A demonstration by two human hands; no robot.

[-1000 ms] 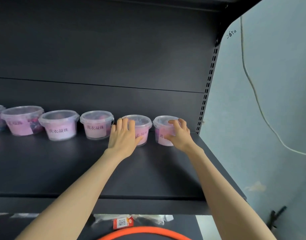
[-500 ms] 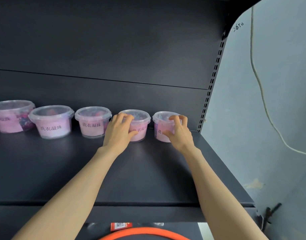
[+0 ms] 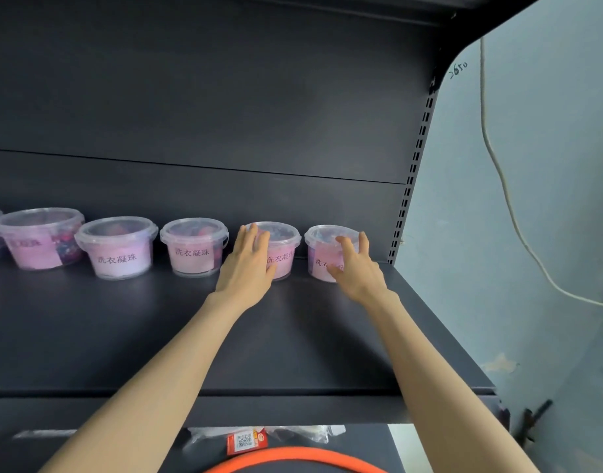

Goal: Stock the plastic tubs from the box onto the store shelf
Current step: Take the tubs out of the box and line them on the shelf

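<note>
The dark shelf (image 3: pixel 327 353) meets a pale wall (image 3: pixel 549 165) past its right edge; 6 plastic tubs (image 3: pixel 117 249) stand in a row along its back edge, the leftmost cut off by the frame; the rightmost tub (image 3: pixel 320 247) sits near the back right corner, the 2nd tub from the right (image 3: pixel 283 244) just beside it; the left hand (image 3: pixel 247 271) lies against the 2nd tub's front, fingers straight and pressed together; the right hand (image 3: pixel 356 271) lies against the rightmost tub's front, fingers straight and slightly spread; a white cable (image 3: pixel 504 199) hangs on the wall.
</note>
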